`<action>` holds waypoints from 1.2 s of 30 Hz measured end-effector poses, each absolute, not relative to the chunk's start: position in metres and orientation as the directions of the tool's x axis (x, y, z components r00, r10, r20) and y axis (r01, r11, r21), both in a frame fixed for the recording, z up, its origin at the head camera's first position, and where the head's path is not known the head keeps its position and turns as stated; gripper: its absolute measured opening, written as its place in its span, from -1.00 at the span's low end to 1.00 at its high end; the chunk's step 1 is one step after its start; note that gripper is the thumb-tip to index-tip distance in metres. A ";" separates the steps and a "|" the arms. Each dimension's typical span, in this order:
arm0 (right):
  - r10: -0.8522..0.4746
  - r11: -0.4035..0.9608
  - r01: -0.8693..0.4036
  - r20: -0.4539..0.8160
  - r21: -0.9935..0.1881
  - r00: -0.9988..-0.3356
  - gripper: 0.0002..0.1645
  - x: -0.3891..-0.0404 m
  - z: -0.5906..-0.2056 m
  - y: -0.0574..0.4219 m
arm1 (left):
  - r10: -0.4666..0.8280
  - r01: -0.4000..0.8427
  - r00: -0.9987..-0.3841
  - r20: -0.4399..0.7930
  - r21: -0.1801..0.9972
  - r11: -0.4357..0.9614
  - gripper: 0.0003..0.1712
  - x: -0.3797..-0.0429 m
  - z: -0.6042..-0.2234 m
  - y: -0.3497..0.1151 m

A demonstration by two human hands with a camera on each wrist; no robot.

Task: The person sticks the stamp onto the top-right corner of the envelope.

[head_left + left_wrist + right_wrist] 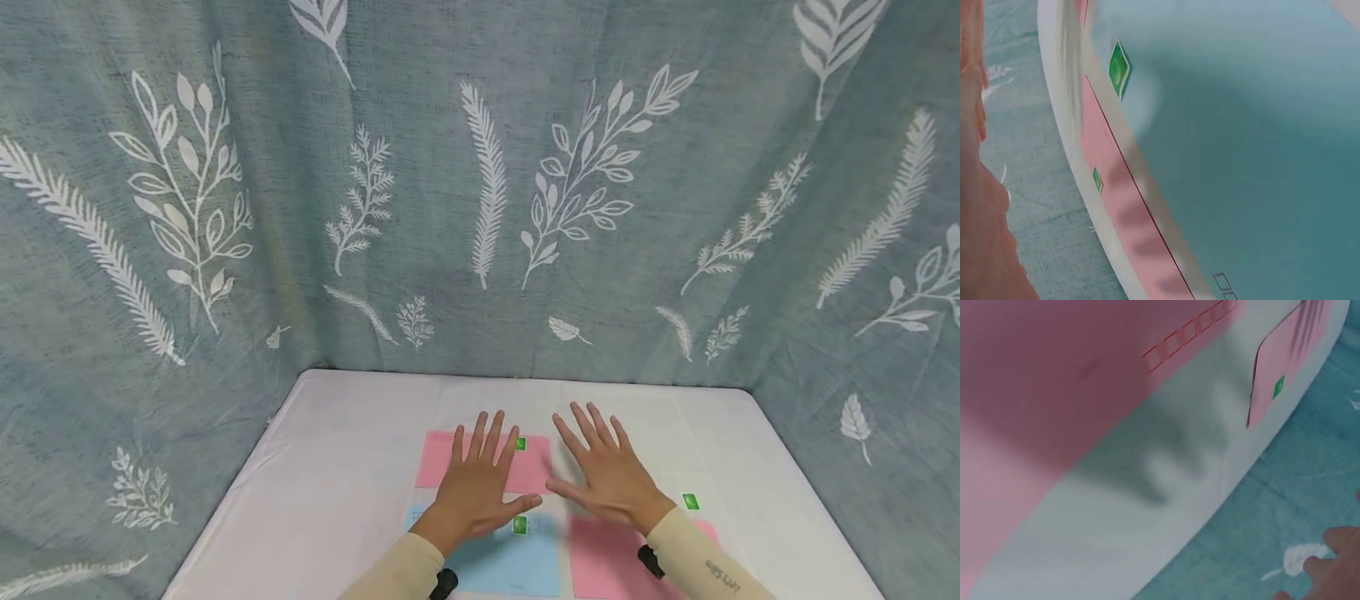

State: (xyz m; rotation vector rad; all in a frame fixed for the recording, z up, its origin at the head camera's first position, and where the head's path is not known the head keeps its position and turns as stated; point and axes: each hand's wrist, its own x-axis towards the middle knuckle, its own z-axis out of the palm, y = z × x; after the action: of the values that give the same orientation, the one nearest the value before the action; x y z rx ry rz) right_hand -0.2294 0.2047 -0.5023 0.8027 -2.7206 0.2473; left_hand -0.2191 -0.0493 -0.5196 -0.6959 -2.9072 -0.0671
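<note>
Both hands are held over the table with palms down and fingers spread. My left hand (476, 492) overlaps the far pink envelope (435, 460) and the blue envelope (517, 567) in the head view, and holds nothing. A green stamp (520, 525) sits near the top right of the blue envelope, just by the left thumb; another stamp (521, 444) is on the far pink envelope. My right hand (613, 479), also holding nothing, reaches above the near pink envelope (603, 558), which the forearm partly covers. Red postcode boxes (1190, 331) show on that envelope in the right wrist view.
A third green stamp (691, 502) lies on the white tabletop (337, 483) beyond the near pink envelope's top edge. Grey-green curtains (427, 208) with white leaf prints surround the table at the back and sides. Dark wrist straps (651, 562) show at the sleeves.
</note>
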 end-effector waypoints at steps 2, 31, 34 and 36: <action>-0.491 0.840 -0.537 0.314 -0.076 -0.812 0.10 -0.228 -0.498 0.212 | 0.450 0.459 -0.879 0.154 0.022 0.888 0.20 -0.219 -0.517 -0.046; -0.355 0.914 -0.395 0.297 -0.088 -0.887 0.07 -0.182 -0.476 0.310 | 0.584 0.588 -0.805 0.106 0.007 0.809 0.24 -0.210 -0.487 0.042; -0.325 0.924 -0.368 0.291 -0.105 -0.900 0.06 -0.178 -0.474 0.322 | 0.598 0.602 -0.795 0.102 0.007 0.799 0.23 -0.206 -0.486 0.055; -0.306 0.931 -0.349 0.290 -0.110 -0.907 0.06 -0.174 -0.472 0.332 | 0.611 0.615 -0.784 0.111 0.003 0.788 0.23 -0.204 -0.485 0.065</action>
State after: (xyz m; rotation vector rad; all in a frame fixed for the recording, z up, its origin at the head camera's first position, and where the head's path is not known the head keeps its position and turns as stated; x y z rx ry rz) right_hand -0.1741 0.3320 -0.4721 0.4875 -2.8195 0.2313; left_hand -0.2037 0.0647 -0.4854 -0.9875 -2.8716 -0.0596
